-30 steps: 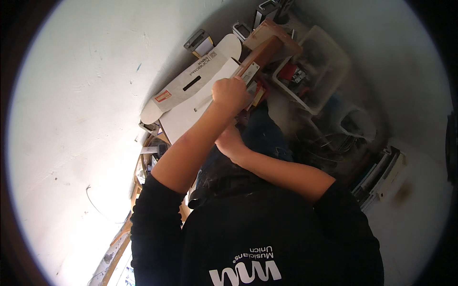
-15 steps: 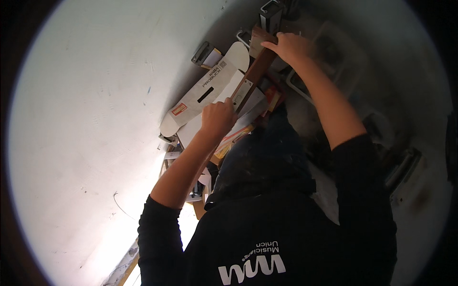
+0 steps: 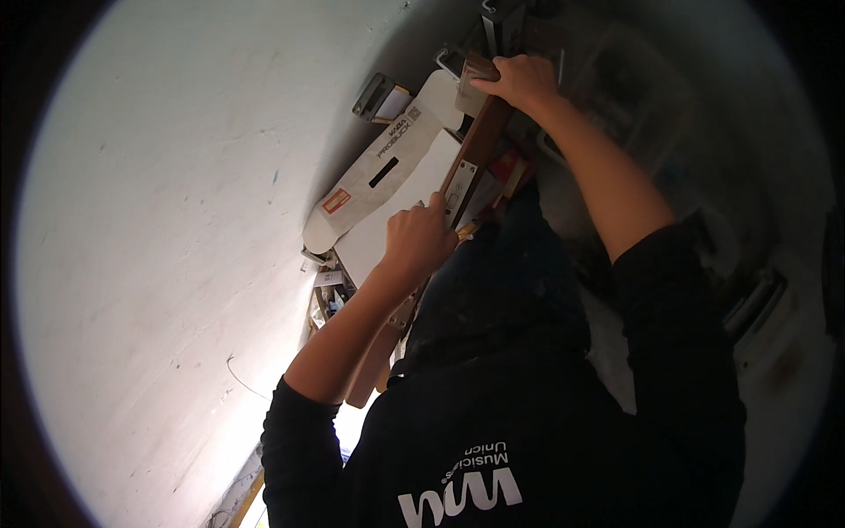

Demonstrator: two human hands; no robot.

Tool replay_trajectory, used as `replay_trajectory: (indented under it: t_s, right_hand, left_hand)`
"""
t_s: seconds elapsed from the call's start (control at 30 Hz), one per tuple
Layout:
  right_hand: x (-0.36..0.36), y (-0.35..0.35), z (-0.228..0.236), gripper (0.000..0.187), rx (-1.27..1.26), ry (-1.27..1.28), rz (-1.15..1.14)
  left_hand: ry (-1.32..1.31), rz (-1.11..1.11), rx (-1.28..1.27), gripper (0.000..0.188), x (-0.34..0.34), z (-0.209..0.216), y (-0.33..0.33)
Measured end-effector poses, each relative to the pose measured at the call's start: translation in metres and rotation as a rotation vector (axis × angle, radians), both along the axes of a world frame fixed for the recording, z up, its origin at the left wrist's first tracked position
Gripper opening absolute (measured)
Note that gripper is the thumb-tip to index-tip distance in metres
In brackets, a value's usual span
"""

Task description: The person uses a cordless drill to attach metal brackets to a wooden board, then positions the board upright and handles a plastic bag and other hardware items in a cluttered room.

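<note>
A long brown wooden board (image 3: 482,132) with metal plates screwed to its narrow edge slants from the far end down past my left forearm. My left hand (image 3: 418,236) is closed around its middle, just below one metal plate (image 3: 459,189). At the far end my right hand (image 3: 526,84) grips the board's end, thumb toward the wall side and fingers over the top. The near end of the board shows beside my left forearm. Behind the board lies a long white cardboard piece (image 3: 352,189) with a dark slot and rounded ends, next to a plain white sheet (image 3: 422,176).
A pale wall (image 3: 176,194) rises close on the left. A dark box-shaped item (image 3: 380,97) stands against it, and a dark case with a metal handle (image 3: 502,31) sits at the far end. A clear plastic bin (image 3: 634,97) is dim on the right.
Both hands still hold the board. My left hand has shifted slightly right and nearer, my right hand slightly left. The board's near end has come into sight beside my left forearm.
</note>
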State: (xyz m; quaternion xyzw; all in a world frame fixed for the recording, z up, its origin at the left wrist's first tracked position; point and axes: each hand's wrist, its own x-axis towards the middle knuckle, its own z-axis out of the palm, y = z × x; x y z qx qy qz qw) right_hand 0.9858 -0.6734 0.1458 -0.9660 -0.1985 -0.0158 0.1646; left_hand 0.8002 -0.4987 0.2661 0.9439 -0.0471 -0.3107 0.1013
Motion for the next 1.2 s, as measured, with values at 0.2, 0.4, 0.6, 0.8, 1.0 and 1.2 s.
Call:
replay_trajectory:
  t_s: [0.2, 0.4, 0.6, 0.8, 1.0, 1.2]
  right_hand:
    - [0.004, 0.003, 0.0, 0.054, 0.041, 0.142, 0.057]
    - [0.02, 0.007, -0.007, 0.049, -0.039, -0.036, 0.089]
    - [0.024, -0.004, -0.006, 0.056, -0.041, -0.001, 0.086]
    - [0.032, 0.004, 0.006, 0.063, -0.184, 0.213, 0.085]
    - [0.002, 0.045, 0.071, 0.057, -0.251, -0.049, 0.189]
    - [-0.167, 0.111, 0.106, 0.074, -0.033, 0.198, 1.23]
  left_hand:
    - [0.092, 0.049, 0.051, 0.031, -0.004, 0.023, 0.002]
    - [-0.043, 0.202, -0.053, 0.027, -0.026, 0.079, 0.042]
    - [-0.163, 0.441, -0.115, 0.027, -0.046, 0.149, 0.109]
    - [-0.455, 1.263, -0.565, 0.038, -0.155, 0.179, 0.166]
    - [-0.891, 1.669, -0.718, 0.046, -0.294, 0.141, 0.175]
    - [-1.196, 1.956, -0.822, 0.043, -0.39, 0.107, 0.166]
